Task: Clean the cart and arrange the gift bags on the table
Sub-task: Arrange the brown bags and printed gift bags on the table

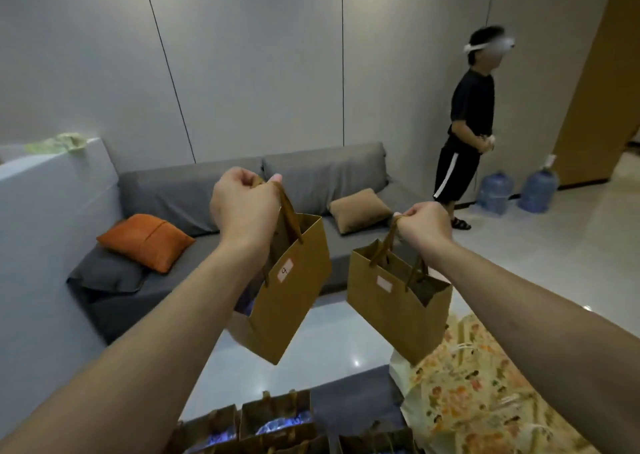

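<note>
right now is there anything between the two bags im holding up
No. In the head view the gap between the left bag and the right bag is open air; behind it show only the grey sofa and glossy floor.

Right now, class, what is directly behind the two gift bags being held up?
Behind the left gift bag and right gift bag, gripped by the hands, stands a grey sofa with a tan cushion. The bags cover part of its seat front; their insides are not visible.
</note>
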A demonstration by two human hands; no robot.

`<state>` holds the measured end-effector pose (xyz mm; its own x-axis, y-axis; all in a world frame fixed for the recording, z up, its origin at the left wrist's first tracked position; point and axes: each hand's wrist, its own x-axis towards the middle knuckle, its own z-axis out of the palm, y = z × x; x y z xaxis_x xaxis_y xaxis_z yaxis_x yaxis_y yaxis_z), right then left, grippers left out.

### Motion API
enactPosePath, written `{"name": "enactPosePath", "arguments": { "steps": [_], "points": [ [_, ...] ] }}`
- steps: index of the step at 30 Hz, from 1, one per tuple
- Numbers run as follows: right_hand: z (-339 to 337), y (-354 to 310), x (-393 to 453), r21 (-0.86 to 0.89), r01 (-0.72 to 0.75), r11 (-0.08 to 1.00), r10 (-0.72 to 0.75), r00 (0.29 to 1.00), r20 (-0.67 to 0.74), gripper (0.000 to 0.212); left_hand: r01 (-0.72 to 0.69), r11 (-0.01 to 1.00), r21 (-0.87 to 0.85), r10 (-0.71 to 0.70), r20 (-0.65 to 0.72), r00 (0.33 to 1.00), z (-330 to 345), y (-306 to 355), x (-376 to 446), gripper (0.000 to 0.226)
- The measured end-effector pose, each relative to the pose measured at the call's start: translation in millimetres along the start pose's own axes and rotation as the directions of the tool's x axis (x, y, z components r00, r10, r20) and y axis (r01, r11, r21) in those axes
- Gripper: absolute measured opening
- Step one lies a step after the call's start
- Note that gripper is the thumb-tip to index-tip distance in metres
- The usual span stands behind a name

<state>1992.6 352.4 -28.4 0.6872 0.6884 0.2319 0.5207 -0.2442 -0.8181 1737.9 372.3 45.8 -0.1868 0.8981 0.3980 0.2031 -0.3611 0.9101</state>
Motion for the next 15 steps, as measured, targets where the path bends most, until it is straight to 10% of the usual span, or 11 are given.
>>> {"name": "enactPosePath", "arguments": {
  "steps": [15],
  "points": [
    [-117,-41,-63,-0.003,-0.009,1.0,0.008,0.982,-0.188,0.015,0.001,0.985,-0.171,0.039,0.227,0.973,9,70,-36,0.017]
  ]
}}
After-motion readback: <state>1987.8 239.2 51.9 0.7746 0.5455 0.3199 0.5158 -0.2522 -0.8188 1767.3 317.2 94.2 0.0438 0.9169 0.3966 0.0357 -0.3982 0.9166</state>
